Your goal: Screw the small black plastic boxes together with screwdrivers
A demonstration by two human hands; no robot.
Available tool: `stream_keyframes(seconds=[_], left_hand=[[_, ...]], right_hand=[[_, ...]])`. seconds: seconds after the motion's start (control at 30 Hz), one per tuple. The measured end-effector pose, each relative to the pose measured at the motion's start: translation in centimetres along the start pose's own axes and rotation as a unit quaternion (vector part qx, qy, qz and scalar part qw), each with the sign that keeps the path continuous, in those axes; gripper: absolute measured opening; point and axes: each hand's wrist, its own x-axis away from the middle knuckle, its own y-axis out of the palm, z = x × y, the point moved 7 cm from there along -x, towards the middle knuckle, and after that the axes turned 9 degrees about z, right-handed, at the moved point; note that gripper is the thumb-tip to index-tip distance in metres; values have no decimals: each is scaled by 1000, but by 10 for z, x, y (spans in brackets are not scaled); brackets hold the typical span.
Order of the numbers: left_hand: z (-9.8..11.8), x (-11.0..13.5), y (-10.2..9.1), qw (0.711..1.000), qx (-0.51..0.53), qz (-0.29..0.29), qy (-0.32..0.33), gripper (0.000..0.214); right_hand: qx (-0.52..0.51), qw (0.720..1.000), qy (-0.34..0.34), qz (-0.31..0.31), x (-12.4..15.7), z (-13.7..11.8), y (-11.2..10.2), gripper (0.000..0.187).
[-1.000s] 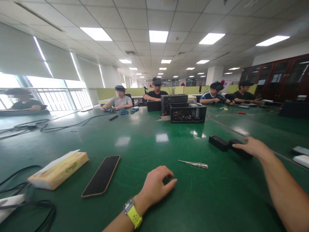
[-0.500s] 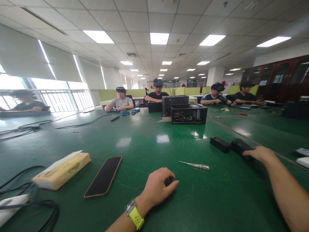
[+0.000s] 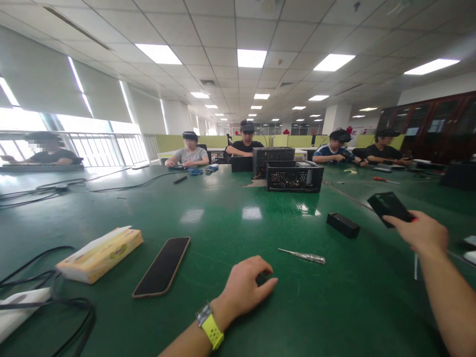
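My right hand [image 3: 422, 232] grips a black box-shaped part [image 3: 388, 207] and holds it tilted in the air above the green table [image 3: 223, 208], at the right. A second black box [image 3: 342, 224] lies on the table just left of it. My left hand [image 3: 245, 287], with a yellow-strapped watch [image 3: 209, 325] on the wrist, rests near the front edge with its fingers loosely curled and nothing in them. A silver screwdriver [image 3: 303, 256] lies between my two hands. A dark phone [image 3: 162, 266] lies face up to the left of my left hand.
A tissue box [image 3: 100, 254] and black cables [image 3: 48, 292] sit at the front left. An open black computer case [image 3: 293, 176] stands mid-table. Several people sit along the far edge and at the left. White items [image 3: 469, 248] lie at the right edge.
My right hand closed on the black box that lay on the table and lifted it up and to the right. My left hand stayed put.
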Motion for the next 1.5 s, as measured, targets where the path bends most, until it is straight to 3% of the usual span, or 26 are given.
stream_keyframes(seconds=[0.07, 0.17, 0.23, 0.27, 0.3, 0.37, 0.43, 0.57, 0.7, 0.83, 0.97, 1.17, 1.5], left_hand=[[1, -1, -3, 1000, 11, 18, -3, 18], [0, -2, -11, 997, 25, 69, -9, 45], [-2, -2, -16, 994, 24, 108, -8, 63], [-3, -2, -18, 992, 21, 122, -6, 71], [-4, -2, -19, 992, 18, 127, -3, 79], [-4, -2, -17, 994, 12, 111, 1, 84], [-4, -3, -11, 997, 8, 72, -2, 72], [-2, -2, 0, 1000, 16, 13, -4, 37], [-1, -2, 0, 999, 42, 14, -3, 44], [-2, -1, -2, 998, 61, 24, -19, 33], [-1, -1, -4, 997, 71, 26, -27, 36], [-6, -1, -5, 996, 60, 41, -43, 37], [-4, -1, -4, 997, 54, 13, -45, 34]], right_hand=[[-93, 992, -27, -82, 27, -43, -9, 63], [-223, 929, -147, -256, 100, -126, -19, 50], [-303, 815, -275, -411, 168, -178, -26, 42], [-313, 775, -314, -450, 197, -193, -30, 40], [-306, 751, -349, -469, 220, -204, -34, 41], [-283, 737, -394, -470, 251, -215, -38, 43], [-265, 729, -421, -470, 267, -216, -38, 44], [-254, 709, -443, -486, 273, -209, -35, 49], [-252, 699, -450, -495, 271, -204, -32, 52], [-274, 685, -451, -502, 271, -204, -33, 55], [-309, 667, -434, -521, 268, -202, -32, 59], [-309, 677, -436, -505, 266, -200, -28, 53], [-320, 666, -464, -488, 268, -202, -34, 53]])
